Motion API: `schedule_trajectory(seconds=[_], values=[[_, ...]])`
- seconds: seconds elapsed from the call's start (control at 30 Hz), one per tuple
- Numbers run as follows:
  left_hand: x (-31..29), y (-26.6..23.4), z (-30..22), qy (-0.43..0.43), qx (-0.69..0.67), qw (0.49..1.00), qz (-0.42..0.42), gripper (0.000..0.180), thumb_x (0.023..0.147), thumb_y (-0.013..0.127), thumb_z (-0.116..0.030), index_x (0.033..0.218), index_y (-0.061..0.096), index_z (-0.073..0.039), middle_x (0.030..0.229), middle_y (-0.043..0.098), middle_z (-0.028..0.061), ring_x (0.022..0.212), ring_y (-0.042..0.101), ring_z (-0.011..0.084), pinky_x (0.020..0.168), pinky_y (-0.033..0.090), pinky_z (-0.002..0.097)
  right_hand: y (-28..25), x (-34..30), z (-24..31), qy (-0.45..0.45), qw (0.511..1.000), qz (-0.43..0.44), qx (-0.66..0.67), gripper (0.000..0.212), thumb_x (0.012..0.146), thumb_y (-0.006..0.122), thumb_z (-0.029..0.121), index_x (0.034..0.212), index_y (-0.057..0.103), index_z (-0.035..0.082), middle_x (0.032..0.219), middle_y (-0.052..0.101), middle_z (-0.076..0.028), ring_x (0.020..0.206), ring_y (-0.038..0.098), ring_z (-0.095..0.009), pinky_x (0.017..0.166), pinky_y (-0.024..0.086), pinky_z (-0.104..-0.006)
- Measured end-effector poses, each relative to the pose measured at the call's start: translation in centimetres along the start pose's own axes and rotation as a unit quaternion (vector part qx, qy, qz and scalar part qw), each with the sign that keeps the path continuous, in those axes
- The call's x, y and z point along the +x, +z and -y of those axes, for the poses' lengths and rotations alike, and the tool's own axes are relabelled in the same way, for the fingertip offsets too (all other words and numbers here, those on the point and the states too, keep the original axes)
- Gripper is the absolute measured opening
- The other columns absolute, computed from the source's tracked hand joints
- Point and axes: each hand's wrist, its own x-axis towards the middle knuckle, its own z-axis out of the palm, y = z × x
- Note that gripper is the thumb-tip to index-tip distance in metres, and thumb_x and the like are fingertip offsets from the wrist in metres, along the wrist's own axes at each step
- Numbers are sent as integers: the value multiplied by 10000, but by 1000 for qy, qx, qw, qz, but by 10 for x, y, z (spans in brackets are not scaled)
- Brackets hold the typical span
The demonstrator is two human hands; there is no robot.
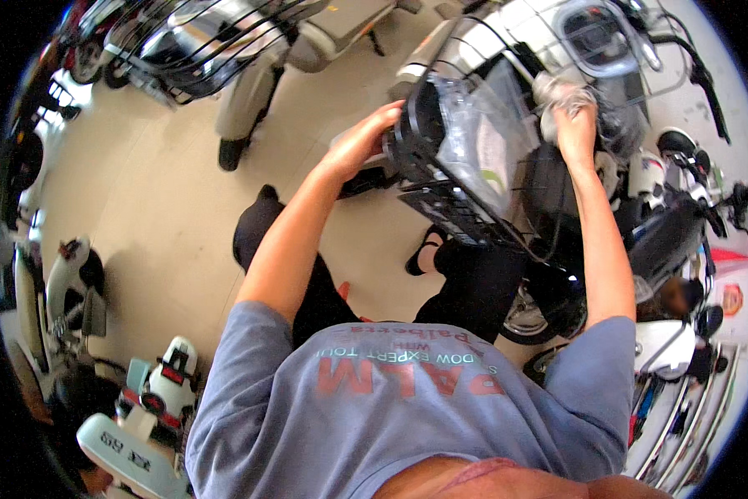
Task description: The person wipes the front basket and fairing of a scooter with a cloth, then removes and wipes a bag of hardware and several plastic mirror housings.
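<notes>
A black wire basket (440, 187) is mounted on the front of a white and black scooter (507, 33) at the upper right. My left hand (365, 140) grips the left rim of this basket, its fingertips at the edge. Inside the basket lies a clear plastic bag (465, 141) with something pale in it. My right hand (575, 125) is closed on a crumpled whitish cloth (557, 90), held by the scooter's front behind the basket wires. The cloth and fingers are slightly blurred. A black handlebar grip (710, 104) sticks out to the right.
Another scooter with a wire basket (199, 58) stands at the upper left, its front wheel (232, 150) on the beige tiled floor (157, 224). More scooters line the left edge. A light-blue seat (128, 457) is at the lower left. A metal rack (681, 424) stands at the lower right.
</notes>
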Motion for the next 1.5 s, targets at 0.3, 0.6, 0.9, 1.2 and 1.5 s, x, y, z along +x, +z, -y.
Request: schedule_trajectory(seconds=[0.3, 0.6, 0.9, 1.2, 1.5], values=[[0, -12, 1, 21, 26, 999, 11, 805, 910, 529, -631, 1482, 413, -77, 1338, 542, 68, 1137, 508, 165, 939, 415, 320, 48, -12, 104, -40, 987, -51, 148, 368, 805, 703, 48, 1152, 594, -6, 1120, 624, -145, 1037, 615, -274, 937, 469, -341], [-6, -6, -7, 18, 51, 998, -16, 801, 900, 539, -620, 1467, 436, -63, 1283, 573, 65, 1074, 549, 173, 943, 437, 324, 70, -20, 89, 60, 983, 151, 81, 359, 840, 654, 59, 1193, 608, 13, 1077, 666, -107, 987, 642, -207, 910, 489, -354], [-7, -16, 9, 139, 101, 962, -212, 494, 1011, 462, -425, 1288, 593, -37, 1151, 670, 93, 1025, 605, 178, 922, 460, 340, -5, -45, 135, 156, 838, -79, 517, 366, 956, 640, 174, 1277, 582, 7, 1189, 649, -71, 1042, 640, -168, 907, 505, -331], [-106, 78, -85, 447, 219, 855, -145, 811, 870, 698, -347, 1507, 297, -44, 1465, 387, 163, 1268, 482, 250, 1029, 419, 403, -10, -125, 216, 20, 855, -53, 516, 492, 988, 563, 122, 1439, 410, -2, 1387, 524, -128, 1252, 539, -225, 1061, 450, -423], [-138, 102, -105, 336, 12, 933, -130, 688, 931, 542, -9, 1535, 218, -64, 1378, 518, 152, 1221, 558, 222, 1042, 443, 375, -29, -130, 256, -281, 916, 192, 210, 665, 950, 554, 449, 1386, 477, -46, 1437, 460, -229, 1365, 416, -366, 1149, 273, -427]])
